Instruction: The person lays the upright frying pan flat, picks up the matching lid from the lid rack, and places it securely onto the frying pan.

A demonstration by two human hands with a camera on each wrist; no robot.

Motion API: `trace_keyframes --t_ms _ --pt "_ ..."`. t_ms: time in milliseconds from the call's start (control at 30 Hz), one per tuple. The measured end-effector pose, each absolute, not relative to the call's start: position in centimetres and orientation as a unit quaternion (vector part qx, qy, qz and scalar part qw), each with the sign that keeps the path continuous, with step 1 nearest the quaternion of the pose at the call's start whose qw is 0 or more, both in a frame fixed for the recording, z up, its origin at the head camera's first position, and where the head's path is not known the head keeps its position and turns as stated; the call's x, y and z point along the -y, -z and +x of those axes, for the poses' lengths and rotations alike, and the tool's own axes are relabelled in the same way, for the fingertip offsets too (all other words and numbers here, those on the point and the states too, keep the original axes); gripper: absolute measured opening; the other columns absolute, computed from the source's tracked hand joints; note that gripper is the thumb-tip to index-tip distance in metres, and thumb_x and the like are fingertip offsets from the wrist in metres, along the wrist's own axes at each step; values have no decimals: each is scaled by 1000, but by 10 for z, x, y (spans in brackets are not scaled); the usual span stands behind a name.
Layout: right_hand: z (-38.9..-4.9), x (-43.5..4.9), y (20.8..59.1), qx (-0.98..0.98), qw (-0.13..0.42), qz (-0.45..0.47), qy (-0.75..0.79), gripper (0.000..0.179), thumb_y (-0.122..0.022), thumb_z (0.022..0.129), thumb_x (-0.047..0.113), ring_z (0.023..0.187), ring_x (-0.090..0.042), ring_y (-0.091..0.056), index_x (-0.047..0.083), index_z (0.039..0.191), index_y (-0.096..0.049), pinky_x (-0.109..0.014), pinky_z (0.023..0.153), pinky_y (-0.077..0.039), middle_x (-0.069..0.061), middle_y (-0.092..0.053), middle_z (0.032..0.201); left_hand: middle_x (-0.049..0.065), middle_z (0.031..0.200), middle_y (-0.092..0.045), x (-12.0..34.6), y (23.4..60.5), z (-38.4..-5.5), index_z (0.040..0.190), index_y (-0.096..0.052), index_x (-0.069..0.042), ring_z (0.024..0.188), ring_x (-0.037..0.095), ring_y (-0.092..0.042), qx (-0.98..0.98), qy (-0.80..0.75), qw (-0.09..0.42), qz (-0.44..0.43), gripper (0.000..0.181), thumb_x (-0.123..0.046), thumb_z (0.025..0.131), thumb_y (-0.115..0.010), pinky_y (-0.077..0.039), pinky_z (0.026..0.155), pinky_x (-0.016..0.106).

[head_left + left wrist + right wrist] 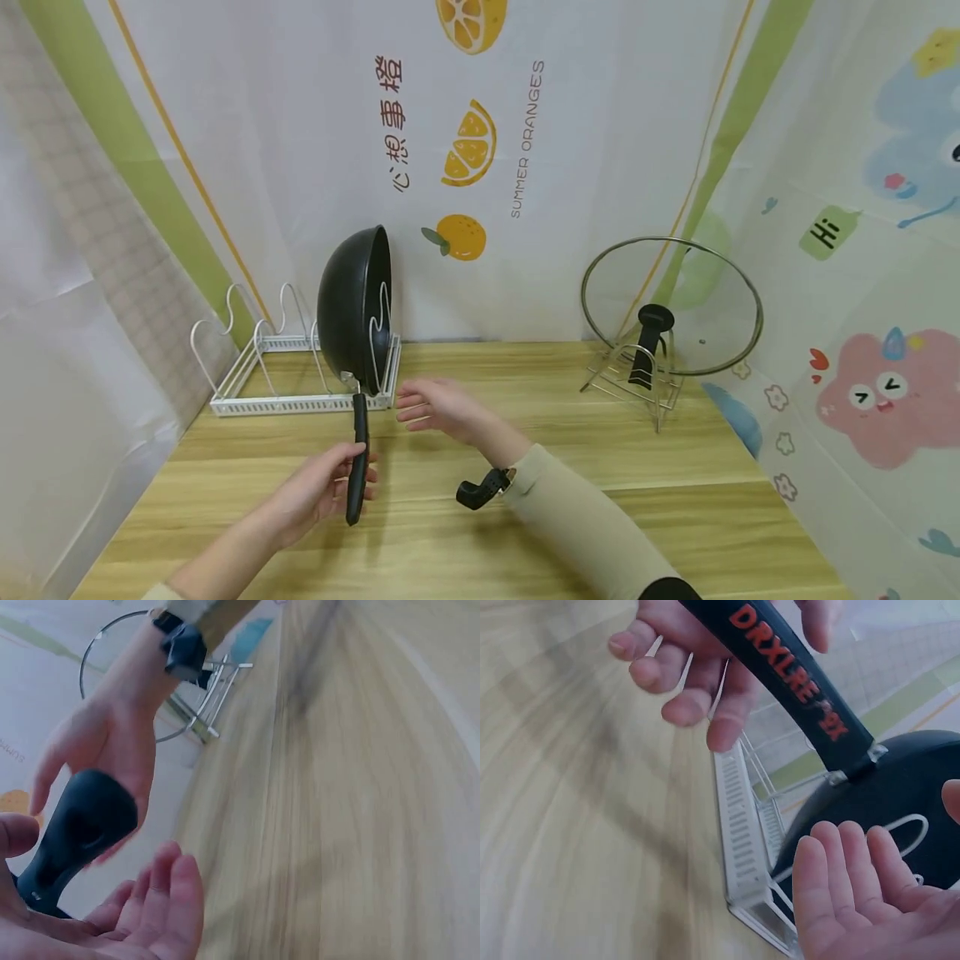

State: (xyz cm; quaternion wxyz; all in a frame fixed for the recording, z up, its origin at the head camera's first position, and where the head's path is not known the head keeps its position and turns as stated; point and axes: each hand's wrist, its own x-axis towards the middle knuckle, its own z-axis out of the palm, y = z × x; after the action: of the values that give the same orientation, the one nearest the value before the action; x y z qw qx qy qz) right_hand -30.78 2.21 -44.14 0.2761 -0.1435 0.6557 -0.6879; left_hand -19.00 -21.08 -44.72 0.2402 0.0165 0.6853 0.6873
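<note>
A black wok (343, 308) stands on its edge in the right end of a white wire rack (300, 405), its long black handle (361, 425) pointing toward me. My left hand (322, 483) is at the handle, thumb on one side and fingers on the other. The left wrist view shows those fingers loosely extended, not curled round the handle. My right hand (442, 407) hovers just right of the wok's lower rim, palm turned toward it, fingers fairly straight and holding nothing. In the right wrist view, red lettering shows on the handle (787, 671).
At the right, a clear lid with a metal rim (757, 321) and black knob (647, 350) leans upright in a small wire stand (656, 408). Printed curtains (555, 275) surround the back and sides of the wooden table (450, 550). The rack's left slots hold nothing.
</note>
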Motion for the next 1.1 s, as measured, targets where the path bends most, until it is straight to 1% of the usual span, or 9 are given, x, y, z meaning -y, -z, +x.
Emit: trace_keyframes --t_ms 100,367,467,600,667,800,967,1033,1100 --pt "-307 -9 447 -644 287 -135 697 60 -55 113 33 145 -54 -56 -11 154 -51 -58 121 -50 -36 -54 157 3 108 -69 208 451 -190 133 -61 -4 97 17 -74 -653 -708 266 38 43 -40 116 -44 -64 87 36" --pt "-302 23 455 -594 342 -110 720 53 -60 111 37 141 -40 -64 -5 144 -60 -52 123 -50 -29 -63 149 -6 91 -64 201 452 -190 105 -61 -16 81 9 -65 -599 -735 314 40 28 -36 115 -44 -58 78 25" --pt "-302 34 453 -568 359 -110 733 43 -60 110 37 127 -33 -70 -1 130 -64 -46 120 -53 -27 -66 142 -9 86 -63 199 451 -189 100 -60 -19 76 6 -63 -590 -740 322 29 25 -34 114 -46 -58 74 21" --pt "-302 45 448 -540 382 -105 742 35 -60 110 36 104 -23 -73 3 118 -66 -42 116 -56 -17 -73 118 -11 81 -62 197 450 -189 96 -57 -20 69 2 -61 -575 -747 333 23 22 -31 113 -47 -56 68 17" --pt "-302 49 446 -523 393 -101 749 32 -60 111 34 101 -21 -72 3 117 -67 -45 120 -53 -12 -72 110 -12 77 -60 196 450 -189 94 -55 -21 65 0 -59 -560 -754 342 26 23 -28 113 -46 -53 64 15" --pt "-304 54 443 -490 411 -96 762 24 -56 113 27 100 -20 -72 5 111 -66 -51 129 -42 -10 -72 107 -15 73 -57 193 450 -192 90 -53 -23 61 -3 -55 -534 -767 353 37 26 -26 113 -43 -50 58 12" --pt "-303 60 444 -469 431 -90 766 22 -54 114 23 96 -18 -73 9 103 -67 -53 132 -36 -9 -74 101 -15 70 -54 192 453 -192 87 -52 -24 57 -4 -51 -523 -777 350 31 28 -24 113 -42 -46 53 11" --pt "-303 61 445 -465 438 -88 764 24 -53 114 23 95 -17 -74 10 99 -67 -53 131 -38 -8 -75 99 -15 69 -52 191 454 -191 86 -51 -24 55 -4 -49 -523 -779 345 27 28 -24 113 -42 -44 51 11" --pt "-303 61 446 -465 444 -91 760 26 -52 115 23 93 -16 -75 12 97 -66 -49 125 -49 -8 -76 97 -16 67 -50 189 454 -190 85 -49 -24 54 -4 -48 -530 -778 337 20 28 -23 112 -43 -42 50 11"
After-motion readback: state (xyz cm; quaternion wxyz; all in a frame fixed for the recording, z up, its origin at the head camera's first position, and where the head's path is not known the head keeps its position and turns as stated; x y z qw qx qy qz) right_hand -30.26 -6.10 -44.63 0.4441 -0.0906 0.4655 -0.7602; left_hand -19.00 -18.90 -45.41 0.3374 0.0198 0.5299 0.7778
